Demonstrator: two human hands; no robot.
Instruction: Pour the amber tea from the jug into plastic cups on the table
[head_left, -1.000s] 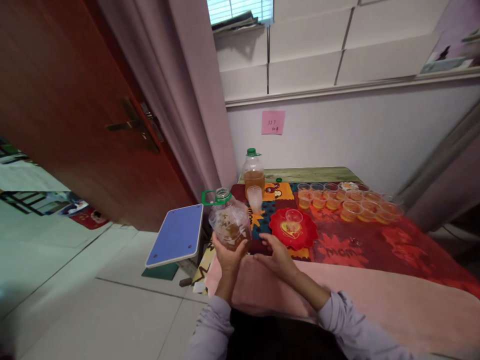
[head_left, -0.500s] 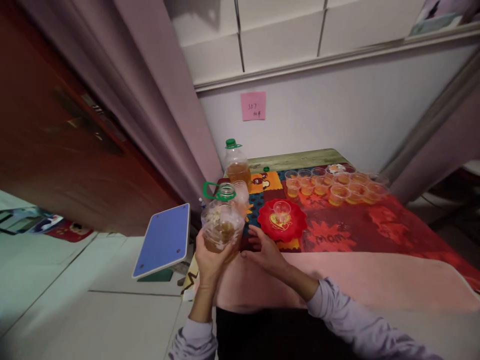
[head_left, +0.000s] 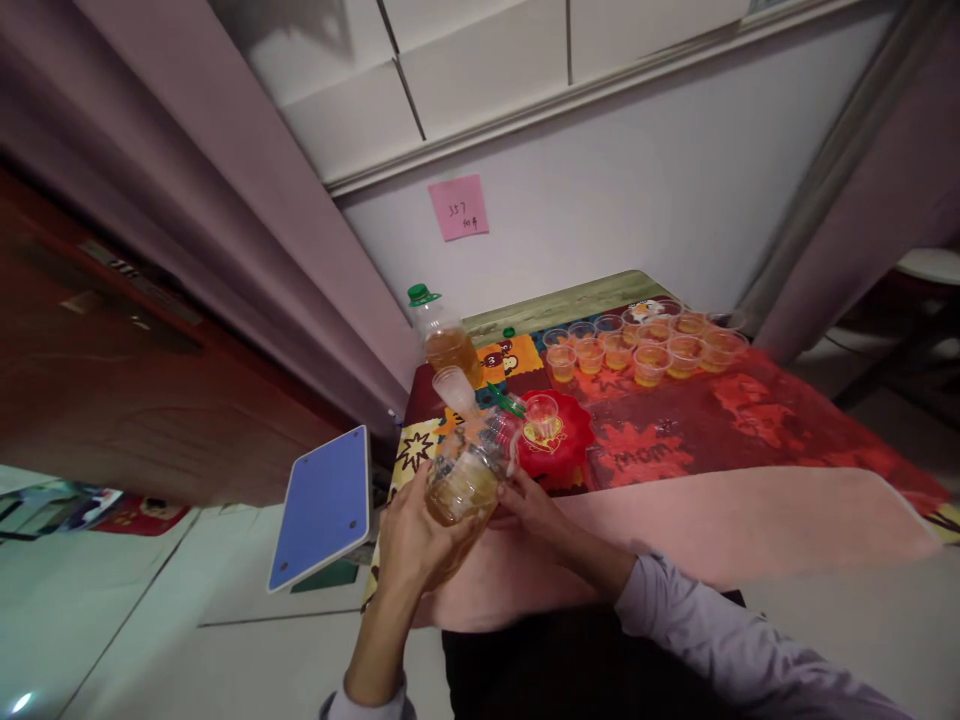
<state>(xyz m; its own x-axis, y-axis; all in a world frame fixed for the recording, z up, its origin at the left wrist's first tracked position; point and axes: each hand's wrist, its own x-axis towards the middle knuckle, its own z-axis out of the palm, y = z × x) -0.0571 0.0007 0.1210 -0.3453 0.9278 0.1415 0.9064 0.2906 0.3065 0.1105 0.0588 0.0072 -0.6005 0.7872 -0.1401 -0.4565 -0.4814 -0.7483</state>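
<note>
A clear plastic jug (head_left: 466, 482) with a green neck ring and pale amber liquid is tipped to the right, its neck by a clear plastic cup (head_left: 541, 416). That cup stands on a red scalloped plate (head_left: 576, 452); whether liquid is flowing into it I cannot tell. My left hand (head_left: 414, 535) grips the jug's lower body from the left. Against its right side, the fingers of my right hand (head_left: 534, 508) are closed, partly hidden by the jug. Just behind the jug is a stack of clear cups (head_left: 453, 388).
Another green-capped jug (head_left: 450, 348) of amber liquid stands at the back left, near a loose green cap (head_left: 509, 332). Several cups of amber drink (head_left: 651, 362) stand in rows at the back right. Left of the table is a blue board (head_left: 321, 505).
The jug has gone from nearly upright to tilted right, its neck now near the cup on the plate. My right hand has closed onto the jug's side. The camera view has shifted.
</note>
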